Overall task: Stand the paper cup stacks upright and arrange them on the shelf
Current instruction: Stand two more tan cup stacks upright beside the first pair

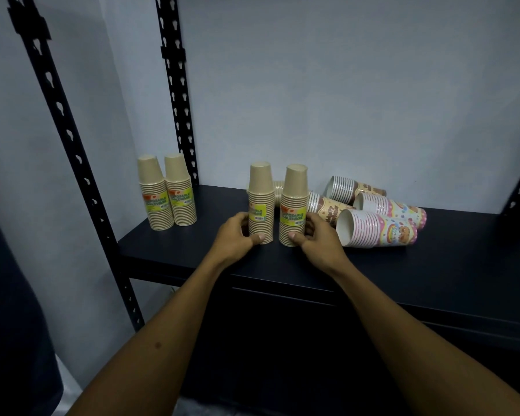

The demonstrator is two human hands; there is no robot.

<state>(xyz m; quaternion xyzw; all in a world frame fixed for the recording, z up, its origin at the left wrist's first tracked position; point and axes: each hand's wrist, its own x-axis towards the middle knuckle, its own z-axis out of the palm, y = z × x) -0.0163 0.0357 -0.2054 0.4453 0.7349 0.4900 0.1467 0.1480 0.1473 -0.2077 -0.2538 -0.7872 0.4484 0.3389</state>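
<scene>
Two tan cup stacks stand upright mid-shelf: left hand clasps the left stack, right hand clasps the right stack. Placement step underway. Next likely requirement: sliding both beside the standing pair, then righting the toppled printed stacks.

Two tan cup stacks standing upside down, side by side, far out at 9 o'clock on the dark shelf. Two more tan stacks upright in the middle, yellow labels facing front, a small gap between. Four printed cup stacks lying on their sides at 3 o'clock, open ends pointing left, bunched close together. Another tan stack partly hidden behind the middle pair.
</scene>
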